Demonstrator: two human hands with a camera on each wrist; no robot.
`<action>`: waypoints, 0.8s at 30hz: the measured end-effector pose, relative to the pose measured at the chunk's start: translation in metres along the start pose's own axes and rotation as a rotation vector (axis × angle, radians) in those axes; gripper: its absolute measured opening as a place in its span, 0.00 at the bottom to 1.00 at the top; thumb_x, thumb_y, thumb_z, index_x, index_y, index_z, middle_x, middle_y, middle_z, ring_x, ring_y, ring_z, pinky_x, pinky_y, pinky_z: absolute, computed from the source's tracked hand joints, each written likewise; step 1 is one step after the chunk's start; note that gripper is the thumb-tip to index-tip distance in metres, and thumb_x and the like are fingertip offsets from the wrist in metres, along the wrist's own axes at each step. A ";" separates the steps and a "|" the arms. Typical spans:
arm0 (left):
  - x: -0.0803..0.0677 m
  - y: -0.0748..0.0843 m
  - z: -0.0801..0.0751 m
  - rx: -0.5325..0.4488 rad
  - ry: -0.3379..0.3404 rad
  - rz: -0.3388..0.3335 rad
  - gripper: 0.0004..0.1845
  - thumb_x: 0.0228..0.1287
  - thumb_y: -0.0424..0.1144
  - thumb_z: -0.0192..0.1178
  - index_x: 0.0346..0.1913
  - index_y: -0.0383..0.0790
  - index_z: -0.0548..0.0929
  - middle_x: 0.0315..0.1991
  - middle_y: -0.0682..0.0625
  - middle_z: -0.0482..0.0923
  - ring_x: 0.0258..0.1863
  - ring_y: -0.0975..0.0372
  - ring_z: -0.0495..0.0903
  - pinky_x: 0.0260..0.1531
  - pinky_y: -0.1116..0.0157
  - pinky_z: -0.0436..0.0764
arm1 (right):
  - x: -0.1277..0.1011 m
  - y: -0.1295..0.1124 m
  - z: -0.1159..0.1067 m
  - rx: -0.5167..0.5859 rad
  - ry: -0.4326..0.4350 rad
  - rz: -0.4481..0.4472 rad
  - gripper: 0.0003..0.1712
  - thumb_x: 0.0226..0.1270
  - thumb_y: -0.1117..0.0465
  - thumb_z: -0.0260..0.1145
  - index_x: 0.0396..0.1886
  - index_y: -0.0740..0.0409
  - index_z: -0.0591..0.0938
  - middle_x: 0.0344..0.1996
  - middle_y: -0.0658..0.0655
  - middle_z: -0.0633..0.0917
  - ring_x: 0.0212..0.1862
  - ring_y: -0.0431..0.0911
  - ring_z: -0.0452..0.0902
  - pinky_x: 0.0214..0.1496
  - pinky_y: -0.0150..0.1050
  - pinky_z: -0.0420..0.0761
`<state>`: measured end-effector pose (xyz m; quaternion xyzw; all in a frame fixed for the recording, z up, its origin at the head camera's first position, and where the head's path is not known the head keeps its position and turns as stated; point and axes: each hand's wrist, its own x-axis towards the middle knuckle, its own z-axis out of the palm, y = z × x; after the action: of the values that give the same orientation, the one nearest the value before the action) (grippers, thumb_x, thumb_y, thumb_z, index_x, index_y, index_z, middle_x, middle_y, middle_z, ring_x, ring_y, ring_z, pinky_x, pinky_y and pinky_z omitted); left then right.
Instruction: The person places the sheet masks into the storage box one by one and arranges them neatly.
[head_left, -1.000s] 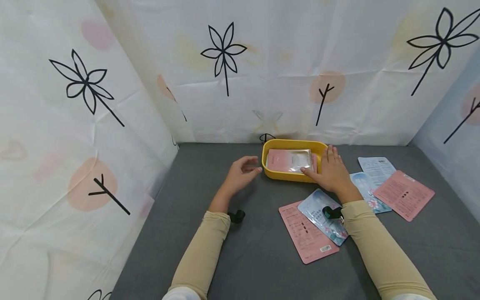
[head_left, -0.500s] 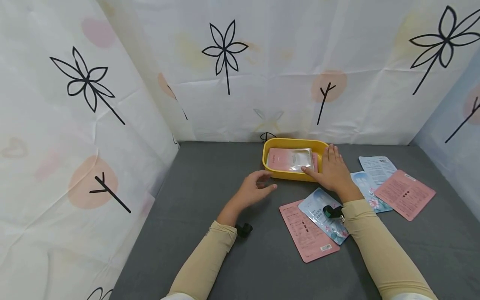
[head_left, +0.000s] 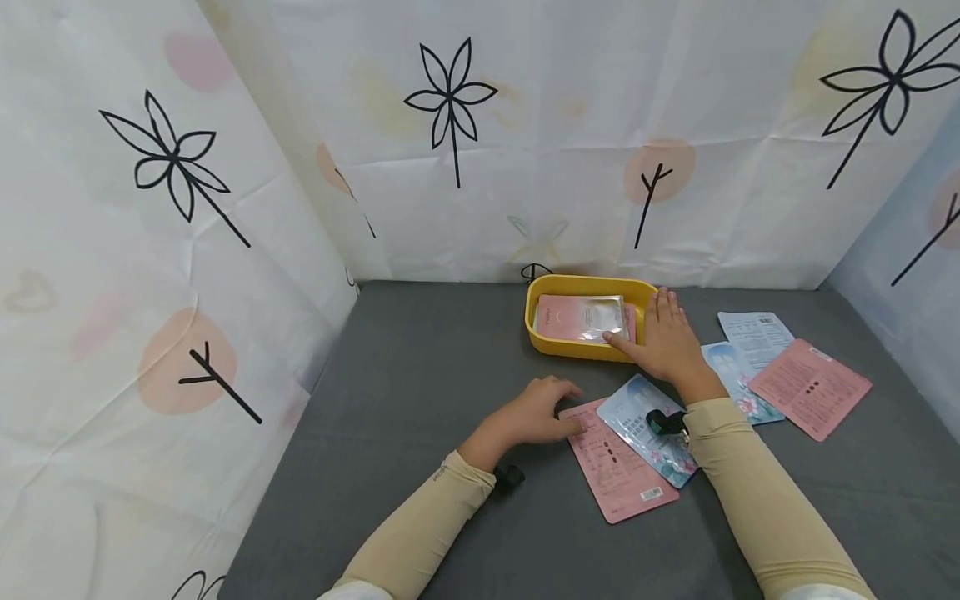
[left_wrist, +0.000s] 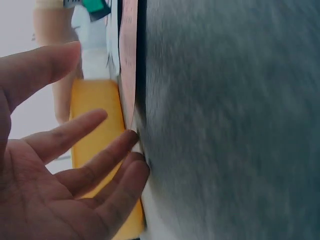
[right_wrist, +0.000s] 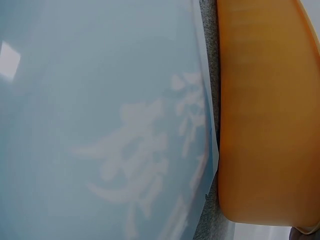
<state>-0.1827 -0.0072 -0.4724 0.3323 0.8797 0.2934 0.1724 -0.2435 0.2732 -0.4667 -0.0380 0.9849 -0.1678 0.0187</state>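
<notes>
Pink, the nearest packet [head_left: 611, 477] lay before the yellow tray [head_left: 573, 349], the left hand [head_left: 531, 414] spread at that packet's corner. The right hand [head_left: 667, 347] rested straight-fingered on the tray's end. Only the left wrist view showed a palm [left_wrist: 35, 197].

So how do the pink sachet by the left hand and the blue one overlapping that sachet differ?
The pink sachet has a plain background; the blue sachet carries a floral print. The blue sachet lies on top, partly covering the pink sachet. Both bear printed text.
</notes>
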 end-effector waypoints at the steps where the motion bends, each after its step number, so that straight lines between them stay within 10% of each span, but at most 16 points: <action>1: 0.001 0.002 0.001 0.023 -0.005 -0.002 0.27 0.71 0.47 0.67 0.69 0.41 0.81 0.63 0.45 0.80 0.63 0.56 0.77 0.64 0.60 0.78 | 0.000 0.000 0.000 0.001 0.001 -0.001 0.76 0.70 0.18 0.50 0.82 0.78 0.35 0.83 0.78 0.34 0.85 0.71 0.28 0.85 0.68 0.39; 13: 0.008 0.020 0.014 0.210 0.000 0.000 0.32 0.60 0.51 0.79 0.65 0.45 0.84 0.54 0.50 0.79 0.49 0.63 0.72 0.47 0.70 0.77 | 0.002 -0.001 -0.002 -0.016 -0.005 -0.004 0.75 0.70 0.18 0.49 0.82 0.79 0.35 0.83 0.78 0.32 0.85 0.72 0.27 0.85 0.68 0.40; 24: 0.008 0.017 0.014 0.077 -0.022 -0.024 0.21 0.54 0.44 0.83 0.47 0.46 0.85 0.45 0.52 0.73 0.42 0.66 0.70 0.39 0.72 0.74 | -0.001 0.001 0.000 -0.002 0.009 -0.005 0.76 0.69 0.17 0.49 0.82 0.79 0.36 0.83 0.78 0.34 0.85 0.72 0.28 0.85 0.68 0.40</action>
<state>-0.1731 0.0138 -0.4733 0.3313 0.8922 0.2538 0.1724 -0.2426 0.2740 -0.4667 -0.0397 0.9850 -0.1672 0.0138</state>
